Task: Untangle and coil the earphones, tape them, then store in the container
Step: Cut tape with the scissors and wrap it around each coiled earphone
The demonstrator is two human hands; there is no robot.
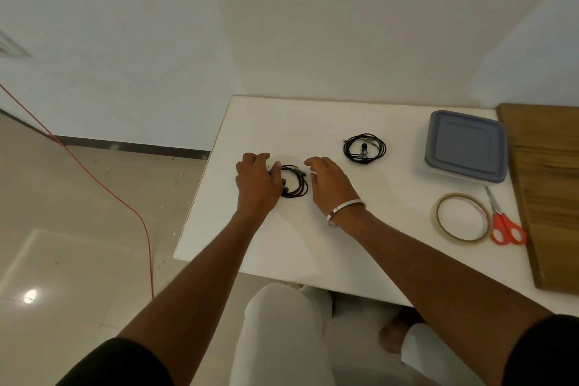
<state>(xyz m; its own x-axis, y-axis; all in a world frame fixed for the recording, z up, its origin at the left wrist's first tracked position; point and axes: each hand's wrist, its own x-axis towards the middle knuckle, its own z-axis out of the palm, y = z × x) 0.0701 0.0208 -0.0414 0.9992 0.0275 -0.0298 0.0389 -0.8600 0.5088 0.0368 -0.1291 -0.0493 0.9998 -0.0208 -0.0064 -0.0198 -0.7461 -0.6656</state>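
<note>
A black coil of earphones (296, 185) lies on the white table (282, 238) between my hands. My left hand (257, 182) covers the coil's left side, its fingers resting on the cable there. My right hand (329, 182) hovers just right of the coil with relaxed fingers, holding nothing. A second black earphone coil (365, 148) lies farther right, apart from both hands. The container (466, 147) with a blue-grey lid stands shut at the back right. A roll of clear tape (460, 218) lies flat near the right edge.
Red-handled scissors (504, 222) lie beside the tape. A wooden board (545, 191) borders the table on the right. A red cable (94, 175) runs across the floor on the left. My knees sit under the table's front edge.
</note>
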